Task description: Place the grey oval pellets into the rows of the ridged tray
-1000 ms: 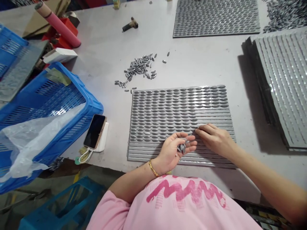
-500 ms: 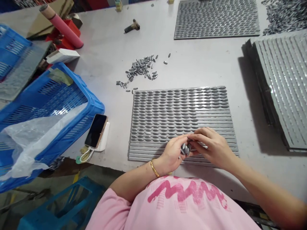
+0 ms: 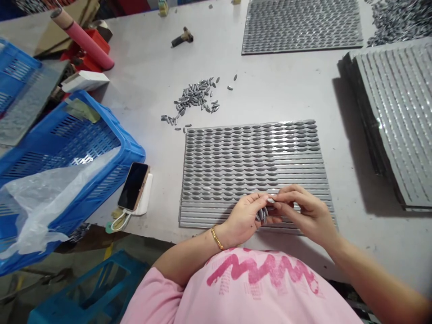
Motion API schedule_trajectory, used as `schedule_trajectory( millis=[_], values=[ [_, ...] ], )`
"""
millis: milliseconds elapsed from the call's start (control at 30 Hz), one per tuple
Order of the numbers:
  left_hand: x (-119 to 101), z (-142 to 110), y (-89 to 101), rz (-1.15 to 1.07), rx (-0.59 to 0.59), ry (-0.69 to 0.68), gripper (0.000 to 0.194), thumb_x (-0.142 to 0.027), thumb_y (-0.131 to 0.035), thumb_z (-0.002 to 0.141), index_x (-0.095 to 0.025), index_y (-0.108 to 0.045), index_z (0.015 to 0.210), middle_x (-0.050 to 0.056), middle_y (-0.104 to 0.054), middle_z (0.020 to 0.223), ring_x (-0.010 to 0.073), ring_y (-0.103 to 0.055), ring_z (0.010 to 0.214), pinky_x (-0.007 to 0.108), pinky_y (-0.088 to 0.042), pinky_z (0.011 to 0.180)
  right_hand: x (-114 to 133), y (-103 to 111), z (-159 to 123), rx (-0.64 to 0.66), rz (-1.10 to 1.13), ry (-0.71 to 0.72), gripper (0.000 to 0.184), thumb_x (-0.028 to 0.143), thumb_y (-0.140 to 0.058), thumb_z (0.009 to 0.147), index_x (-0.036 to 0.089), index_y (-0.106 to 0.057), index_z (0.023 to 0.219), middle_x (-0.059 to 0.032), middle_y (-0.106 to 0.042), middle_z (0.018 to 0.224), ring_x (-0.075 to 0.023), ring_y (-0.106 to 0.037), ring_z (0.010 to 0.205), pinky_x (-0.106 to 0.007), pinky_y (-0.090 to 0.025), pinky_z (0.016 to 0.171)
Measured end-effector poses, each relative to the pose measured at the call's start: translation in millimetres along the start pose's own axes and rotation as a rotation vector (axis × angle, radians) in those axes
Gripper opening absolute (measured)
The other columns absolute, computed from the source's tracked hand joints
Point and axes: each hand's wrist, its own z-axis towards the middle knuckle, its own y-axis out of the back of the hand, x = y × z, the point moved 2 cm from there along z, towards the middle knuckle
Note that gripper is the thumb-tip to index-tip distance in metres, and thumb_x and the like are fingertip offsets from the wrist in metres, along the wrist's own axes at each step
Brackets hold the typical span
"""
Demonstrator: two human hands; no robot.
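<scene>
My left hand [image 3: 243, 218] is curled round several small grey spindle-shaped pieces [image 3: 262, 215], which look like metal sinkers. Thumb and forefinger of my right hand [image 3: 306, 210] pinch one such piece [image 3: 272, 200] close to the left thumb tip. Both hands are over the lower part of a grooved grey board [image 3: 209, 208]. Rows of the same pieces [image 3: 229, 171] lie in its upper grooves, reaching full width at the top and stopping short of the right side lower down. Bare grooves show at the lower right and along the bottom.
Loose pieces [image 3: 194, 96] lie in a heap beyond the board. A filled board [image 3: 302, 27] and a bigger heap [image 3: 401, 20] are at the back right. Stacked grooved boards [image 3: 394, 121] stand right. On the left are a phone [image 3: 134, 185] and a blue crate [image 3: 130, 146].
My right hand has drawn slightly down and right from the left hand, and a piece now shows between its fingertips. The left hand still holds its handful.
</scene>
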Motion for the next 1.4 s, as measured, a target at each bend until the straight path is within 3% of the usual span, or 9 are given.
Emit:
schedule_trajectory(
  millis=[133,333,467,600,700,833,1067,1233,1400],
  values=[
    [2.9,-0.8,-0.3,0.044,-0.008,0.015,0.038,-0.047,-0.080,0.075,-0.015,-0.066,0.086,0.004,-0.062,0.086,0.0132,-0.060,0.078,0.027,-0.054,0.069,-1.2,-3.8,-6.7,-0.041,-0.064,0.035,0.014,0.020,-0.062,0.092,0.027,-0.069,0.102,-0.0056,-0.064,0.096,-0.0189,-0.064,0.087,-0.033,-0.055,0.070],
    [8.7,1.8,2.7,0.156,-0.038,-0.028,0.043,-0.049,-0.083,0.071,-0.016,-0.056,0.076,-0.002,-0.054,0.069,0.0068,-0.049,0.060,0.019,-0.036,0.050,10.6,-0.6,-13.5,-0.026,-0.227,0.224,0.036,0.008,-0.060,0.089,0.028,-0.064,0.119,-0.0056,-0.070,0.099,-0.0190,-0.068,0.089,-0.032,-0.056,0.074],
    [9.2,4.0,4.4,0.178,-0.079,-0.076,0.041,-0.045,-0.083,0.070,-0.016,-0.056,0.075,-0.003,-0.053,0.068,0.0057,-0.047,0.057,0.019,-0.034,0.049,13.1,4.3,-12.0,0.009,-0.235,0.191,0.032,0.013,-0.060,0.091,0.030,-0.066,0.117,-0.0049,-0.073,0.100,-0.0202,-0.071,0.090,-0.033,-0.059,0.076],
    [4.8,2.6,4.8,0.151,-0.113,-0.048,0.030,-0.041,-0.074,0.078,-0.015,-0.061,0.084,0.001,-0.061,0.076,0.0080,-0.054,0.057,0.019,-0.037,0.046,-1.9,9.6,-5.5,0.015,-0.269,0.172,0.023,0.018,-0.057,0.094,0.029,-0.070,0.109,-0.0046,-0.075,0.097,-0.0197,-0.072,0.085,-0.032,-0.059,0.073],
    [0.7,-1.1,5.5,0.052,-0.141,-0.017,0.022,-0.024,-0.066,0.079,-0.015,-0.061,0.099,0.006,-0.068,0.089,0.0127,-0.065,0.065,0.022,-0.047,0.052,-22.5,11.6,0.7,-0.021,-0.345,0.218,0.021,0.018,-0.056,0.094,0.028,-0.072,0.103,-0.0046,-0.075,0.096,-0.0189,-0.072,0.085,-0.031,-0.058,0.073],
    [-1.5,-6.0,6.3,-0.017,-0.162,0.019,0.029,-0.006,-0.059,0.072,-0.016,-0.058,0.099,0.009,-0.071,0.096,0.0164,-0.071,0.077,0.030,-0.056,0.074,-43.4,9.1,6.4,0.044,-0.535,0.303,0.025,0.014,-0.052,0.095,0.026,-0.071,0.105,-0.0052,-0.074,0.098,-0.0187,-0.068,0.086,-0.032,-0.055,0.072],
    [1.1,-5.8,7.0,-0.012,-0.143,0.050,0.023,-0.008,-0.067,0.077,-0.015,-0.059,0.097,0.012,-0.071,0.108,0.0178,-0.072,0.086,0.032,-0.056,0.081,-44.0,7.6,9.5,0.110,-0.818,0.430,0.025,0.009,-0.053,0.092,0.022,-0.070,0.104,-0.0052,-0.071,0.094,-0.0188,-0.060,0.084,-0.031,-0.045,0.066],
    [0.2,-5.9,6.2,-0.050,-0.148,0.031,0.022,-0.008,-0.068,0.078,-0.015,-0.061,0.098,0.012,-0.071,0.112,0.0190,-0.072,0.092,0.035,-0.056,0.088,-41.8,8.3,13.8,0.118,-0.800,0.413,0.021,0.011,-0.056,0.091,0.023,-0.071,0.099,-0.0042,-0.070,0.089,-0.0183,-0.059,0.083,-0.031,-0.043,0.064],
    [-1.0,-4.0,6.3,-0.117,-0.147,0.021,0.027,-0.003,-0.063,0.076,-0.013,-0.062,0.100,0.013,-0.072,0.106,0.0183,-0.071,0.090,0.035,-0.055,0.089,-20.2,12.0,13.0,0.097,-0.497,0.313,0.026,0.018,-0.057,0.093,0.024,-0.068,0.116,-0.0068,-0.069,0.100,-0.0197,-0.061,0.088,-0.033,-0.049,0.072]
  ],
)
